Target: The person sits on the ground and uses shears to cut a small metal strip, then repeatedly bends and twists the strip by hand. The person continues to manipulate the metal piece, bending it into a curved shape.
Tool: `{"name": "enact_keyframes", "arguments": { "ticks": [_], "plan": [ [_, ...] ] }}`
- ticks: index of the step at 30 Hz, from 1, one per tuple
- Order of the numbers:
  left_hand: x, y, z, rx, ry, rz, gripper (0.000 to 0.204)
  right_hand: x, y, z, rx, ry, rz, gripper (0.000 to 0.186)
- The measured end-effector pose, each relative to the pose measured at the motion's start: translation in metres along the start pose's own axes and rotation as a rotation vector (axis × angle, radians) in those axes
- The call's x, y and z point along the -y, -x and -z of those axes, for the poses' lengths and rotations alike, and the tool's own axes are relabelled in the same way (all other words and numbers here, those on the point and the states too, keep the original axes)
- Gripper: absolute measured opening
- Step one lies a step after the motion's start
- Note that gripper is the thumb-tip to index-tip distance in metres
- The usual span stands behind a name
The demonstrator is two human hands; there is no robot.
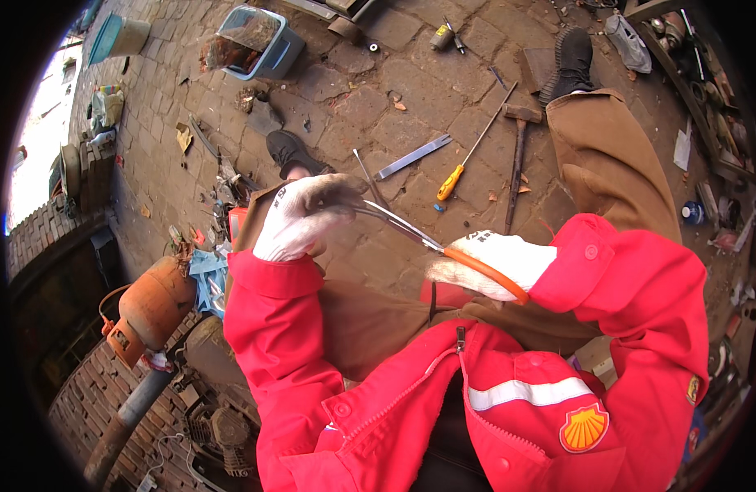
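Note:
My left hand [300,215], in a white glove with a darkened palm, is closed on one end of a long bent strip. The strip [404,226] is silver-white and dark along its middle and has a curved orange section [488,271] at the other end; I cannot make out its exact kind. My right hand [488,256], also in a soiled white glove, is closed at the orange section, its fingers partly hidden. Just beyond the left fingers is a thin metal rod [364,166]; whether it touches the hand I cannot tell.
On the paving lie a flat metal bar [413,157], a yellow-handled screwdriver [451,181], a hammer [519,156] and a small yellow-and-black tool [443,37]. A blue bin [281,53] stands at far left, a rusty orange gas cylinder [156,302] at left. Clutter lines the right side.

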State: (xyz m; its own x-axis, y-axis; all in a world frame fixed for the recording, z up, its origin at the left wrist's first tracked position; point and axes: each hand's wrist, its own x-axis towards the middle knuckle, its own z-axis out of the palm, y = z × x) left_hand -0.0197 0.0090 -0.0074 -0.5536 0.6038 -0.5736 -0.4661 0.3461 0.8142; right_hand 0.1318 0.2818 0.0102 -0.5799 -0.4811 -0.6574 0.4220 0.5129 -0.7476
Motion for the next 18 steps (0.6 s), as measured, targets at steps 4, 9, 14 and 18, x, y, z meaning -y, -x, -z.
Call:
{"name": "enact_keyframes", "arguments": {
  "ticks": [4, 9, 14, 18],
  "plan": [
    [0.009, -0.002, 0.001, 0.039, -0.007, -0.029, 0.044, -0.013, -0.009, -0.025, -0.134, 0.079, 0.092, 0.056],
    [0.019, -0.02, -0.008, -0.153, -0.292, -0.046, 0.055, -0.018, -0.024, -0.022, -0.048, 0.091, -0.045, 0.054],
    [0.028, -0.032, -0.065, -0.638, 0.297, -0.086, 0.056, -0.038, -0.058, -0.024, -0.289, 0.072, -0.025, 0.046],
    [0.04, -0.032, -0.135, -0.33, 0.553, 0.121, 0.062, -0.081, -0.102, -0.052, -0.397, -0.009, -0.029, 0.045]
  ]
}}
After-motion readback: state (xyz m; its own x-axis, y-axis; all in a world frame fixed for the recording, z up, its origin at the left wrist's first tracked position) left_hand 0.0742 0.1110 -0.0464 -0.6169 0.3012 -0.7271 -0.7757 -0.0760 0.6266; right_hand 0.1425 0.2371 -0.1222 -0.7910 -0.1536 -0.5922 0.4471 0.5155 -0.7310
